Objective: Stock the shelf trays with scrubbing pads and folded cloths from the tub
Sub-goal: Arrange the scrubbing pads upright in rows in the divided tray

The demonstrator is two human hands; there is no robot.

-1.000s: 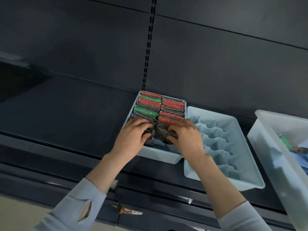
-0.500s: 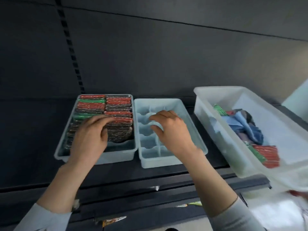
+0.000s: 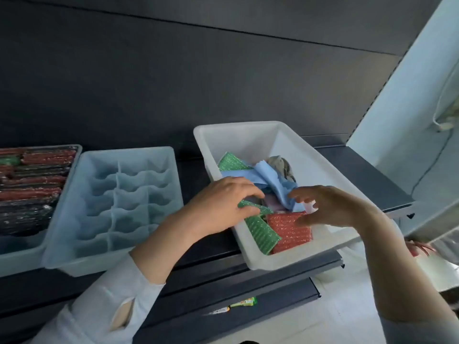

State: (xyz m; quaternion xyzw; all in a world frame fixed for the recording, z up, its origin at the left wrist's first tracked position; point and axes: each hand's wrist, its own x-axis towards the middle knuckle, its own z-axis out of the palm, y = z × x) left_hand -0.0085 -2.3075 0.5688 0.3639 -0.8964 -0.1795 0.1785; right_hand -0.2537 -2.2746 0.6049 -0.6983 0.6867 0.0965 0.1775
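With the left hand point(image 3: 218, 207) pinching a green pad point(image 3: 253, 210) in the tub point(image 3: 250, 254) at centre right and the right hand point(image 3: 330, 207) hovering spread and empty over the red pad point(image 3: 291, 232), best lift pads singly, clear of the blue cloth point(image 3: 270, 177), toward the divided tray point(image 3: 62, 254) at lower left.

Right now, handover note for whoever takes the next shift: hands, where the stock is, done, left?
Left hand: in the tub, fingers curled on a green scrubbing pad.
Right hand: open over the tub, above the red pad, holding nothing.
Stock: the tub holds more green and red pads, blue cloths and a grey cloth, all loose.
Done: pad tray at far left is nearly full of pads.
Left: divided tray next to it holds nothing yet; the tub's pads and cloths need shelving.
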